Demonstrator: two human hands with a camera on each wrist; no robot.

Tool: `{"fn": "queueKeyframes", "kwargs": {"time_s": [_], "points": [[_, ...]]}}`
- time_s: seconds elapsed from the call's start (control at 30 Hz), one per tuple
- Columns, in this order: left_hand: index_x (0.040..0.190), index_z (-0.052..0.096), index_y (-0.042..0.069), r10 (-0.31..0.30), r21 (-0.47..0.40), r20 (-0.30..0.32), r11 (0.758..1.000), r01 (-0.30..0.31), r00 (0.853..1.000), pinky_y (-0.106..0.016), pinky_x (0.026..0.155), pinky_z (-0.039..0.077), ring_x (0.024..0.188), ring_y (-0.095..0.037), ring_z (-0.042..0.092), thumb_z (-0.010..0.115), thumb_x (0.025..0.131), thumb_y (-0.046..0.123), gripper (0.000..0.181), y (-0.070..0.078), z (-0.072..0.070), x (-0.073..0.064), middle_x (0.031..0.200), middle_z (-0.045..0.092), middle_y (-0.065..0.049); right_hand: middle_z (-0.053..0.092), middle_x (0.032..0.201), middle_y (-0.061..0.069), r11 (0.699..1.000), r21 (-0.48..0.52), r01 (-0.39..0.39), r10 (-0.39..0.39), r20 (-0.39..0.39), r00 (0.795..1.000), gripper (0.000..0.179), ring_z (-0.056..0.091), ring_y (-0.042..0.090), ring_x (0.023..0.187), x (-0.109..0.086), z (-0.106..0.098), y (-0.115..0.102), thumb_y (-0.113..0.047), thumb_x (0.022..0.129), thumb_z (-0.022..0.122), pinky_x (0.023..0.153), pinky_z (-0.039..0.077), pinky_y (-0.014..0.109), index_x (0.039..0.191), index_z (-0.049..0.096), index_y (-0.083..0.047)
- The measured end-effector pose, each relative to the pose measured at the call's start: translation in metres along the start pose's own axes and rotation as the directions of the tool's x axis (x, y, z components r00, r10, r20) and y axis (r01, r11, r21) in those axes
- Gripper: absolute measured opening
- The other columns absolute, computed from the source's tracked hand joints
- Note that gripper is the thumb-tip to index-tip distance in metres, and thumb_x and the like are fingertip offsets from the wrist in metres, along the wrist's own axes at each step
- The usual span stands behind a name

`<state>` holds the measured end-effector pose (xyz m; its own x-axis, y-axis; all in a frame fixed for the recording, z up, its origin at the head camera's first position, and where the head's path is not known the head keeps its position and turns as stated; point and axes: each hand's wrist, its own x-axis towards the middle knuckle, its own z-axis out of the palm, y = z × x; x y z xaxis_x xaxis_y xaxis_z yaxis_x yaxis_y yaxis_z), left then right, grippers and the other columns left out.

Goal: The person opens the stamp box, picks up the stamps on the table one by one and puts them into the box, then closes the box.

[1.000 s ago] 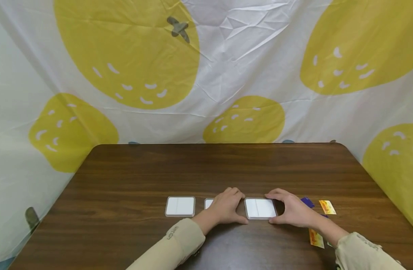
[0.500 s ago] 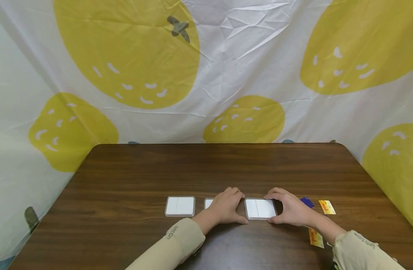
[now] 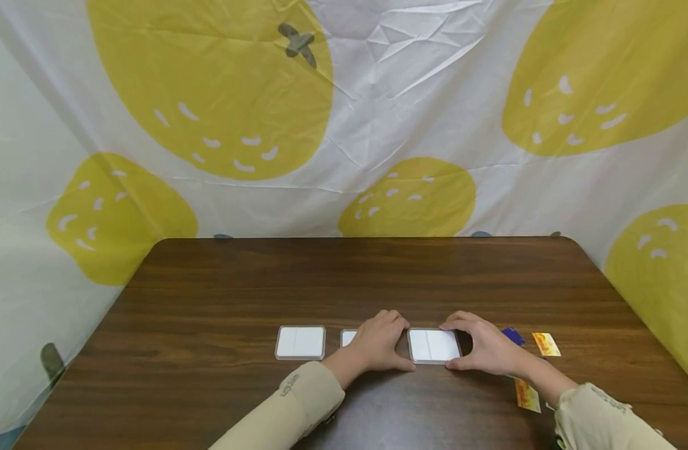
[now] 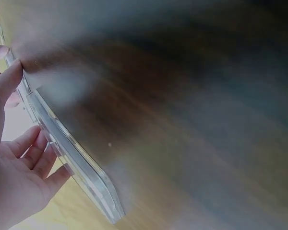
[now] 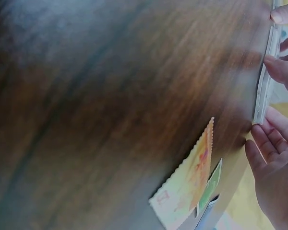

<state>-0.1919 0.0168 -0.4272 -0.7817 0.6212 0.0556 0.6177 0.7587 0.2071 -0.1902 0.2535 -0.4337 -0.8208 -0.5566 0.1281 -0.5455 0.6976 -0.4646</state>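
A flat clear case with white inserts (image 3: 434, 347) lies on the brown table between my hands. My left hand (image 3: 379, 342) grips its left end, with the thumb at the near corner and fingertips at the far one. Its right end is held by my right hand (image 3: 485, 345), thumb and index finger at the two corners; the right wrist view shows the case edge (image 5: 266, 86) between them. Under my left hand sits a second case (image 3: 348, 338), mostly hidden, whose long side (image 4: 81, 163) appears in the left wrist view. A third similar case (image 3: 300, 343) lies farther left.
Right of my right hand are several small paper pieces: a yellow-orange one (image 3: 546, 344), a dark blue one (image 3: 513, 336) and another yellow one (image 3: 527, 396) partly behind the wrist. One has a zigzag edge (image 5: 187, 182). A fruit-print cloth (image 3: 254, 206) hangs behind the table.
Over the last second the right hand's fingertips shift very slightly left along the case. The left hand and the cases stay in place.
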Motion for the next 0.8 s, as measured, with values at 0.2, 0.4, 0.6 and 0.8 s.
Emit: {"fn": "queueKeyframes", "kwargs": {"time_s": [0.2,0.4,0.6,0.8], "points": [[0.109,0.059,0.011,-0.006,0.019,-0.016,1.000,0.006,1.000,-0.023,0.075,0.046,0.097,-0.014,0.050,0.072,0.066,0.054,0.062,0.0010,0.0028,0.0031,0.103,0.055,0.002,0.054,0.108,-0.002,1.000,0.002,-0.002,0.002,0.011,1.000,0.056,0.052,0.015,0.096,0.0002,-0.0003,-0.0006,-0.035,0.064,0.079,0.078,0.046,0.033,0.109,0.061,-0.007],[0.106,0.060,0.012,-0.019,0.018,-0.017,1.000,0.019,1.000,-0.022,0.072,0.046,0.096,-0.014,0.050,0.072,0.065,0.054,0.060,0.0023,0.0028,0.0044,0.102,0.054,0.002,0.055,0.106,0.001,0.997,-0.056,0.047,-0.047,-0.001,0.999,0.056,0.053,0.016,0.094,0.0008,-0.0007,-0.0046,-0.037,0.064,0.079,0.076,0.047,0.034,0.107,0.062,-0.004],[0.106,0.059,0.013,-0.024,0.029,-0.017,0.999,0.024,1.000,-0.022,0.072,0.047,0.096,-0.013,0.050,0.072,0.065,0.055,0.061,0.0025,0.0031,0.0048,0.102,0.054,0.003,0.054,0.107,0.002,0.994,-0.093,0.048,-0.050,-0.015,0.999,0.059,0.051,0.014,0.093,0.0023,0.0014,-0.0074,-0.039,0.064,0.078,0.074,0.047,0.031,0.108,0.062,-0.003],[0.107,0.058,0.012,-0.026,0.025,-0.009,0.999,0.026,1.000,-0.022,0.073,0.046,0.098,-0.013,0.049,0.071,0.065,0.056,0.062,0.0030,0.0030,0.0052,0.103,0.054,0.003,0.054,0.107,-0.001,0.995,-0.084,0.045,-0.047,-0.024,0.999,0.056,0.051,0.013,0.094,0.0028,0.0025,-0.0050,-0.035,0.064,0.079,0.075,0.047,0.031,0.107,0.062,-0.005]]}}
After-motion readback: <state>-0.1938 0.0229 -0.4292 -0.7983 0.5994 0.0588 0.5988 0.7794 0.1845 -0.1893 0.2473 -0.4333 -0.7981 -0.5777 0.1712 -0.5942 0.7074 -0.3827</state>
